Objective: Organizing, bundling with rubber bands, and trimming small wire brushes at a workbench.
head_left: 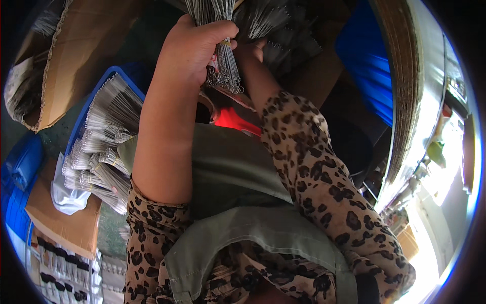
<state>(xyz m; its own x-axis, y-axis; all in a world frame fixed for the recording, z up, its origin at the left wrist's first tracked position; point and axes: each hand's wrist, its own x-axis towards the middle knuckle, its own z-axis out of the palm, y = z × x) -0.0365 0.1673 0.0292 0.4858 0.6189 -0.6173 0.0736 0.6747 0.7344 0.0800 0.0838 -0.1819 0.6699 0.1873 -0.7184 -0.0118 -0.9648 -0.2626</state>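
Observation:
Near the top centre, my left hand (195, 43) is wrapped round a bundle of thin metal wires (226, 66) with small looped ends pointing down toward me. A thin yellowish band circles the bundle. Just right of it, my right hand (251, 50) is partly hidden behind the wires, its visible fingers curled. Beyond that hand lies a fanned bunch of similar wires (260, 23) among clear plastic bags (291, 43). Whether the right hand grips any of these I cannot make out.
At left, a blue bin (81, 119) holds several banded wire bundles (109, 134). An open cardboard box (83, 66) stands beyond it, and a smaller carton (66, 218) sits nearer. On the right are a cardboard edge (405, 76) and a blue container (364, 66). Something red (235, 120) shows below my hands.

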